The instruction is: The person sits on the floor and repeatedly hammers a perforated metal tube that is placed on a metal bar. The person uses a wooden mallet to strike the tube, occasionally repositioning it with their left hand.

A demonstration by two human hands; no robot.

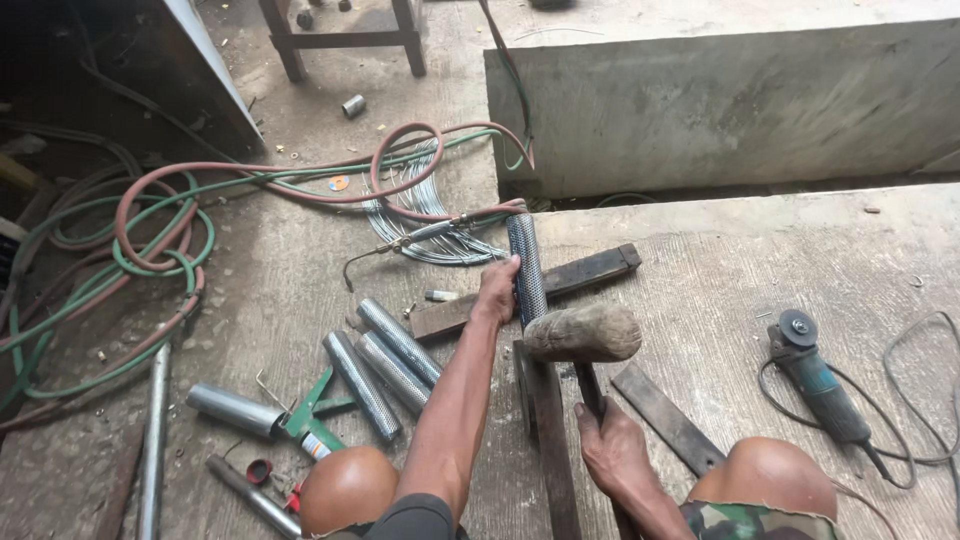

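Observation:
My left hand (496,290) grips a perforated metal tube (525,262) that lies across a flat dark steel bar (590,272) on the concrete floor. My right hand (612,450) is closed on the handle of a heavy mallet (584,333), whose worn, rounded head hovers just over the tube's near end. Under the mallet a second long steel bar (553,440) runs toward me between my knees.
Several more perforated tubes (380,365) lie to the left beside a green clamp tool (308,412). Red and green gas hoses (150,235) coil at left with a torch (400,240) and wire coil. An angle grinder (815,380) with cable sits at right. A concrete block (720,100) stands behind.

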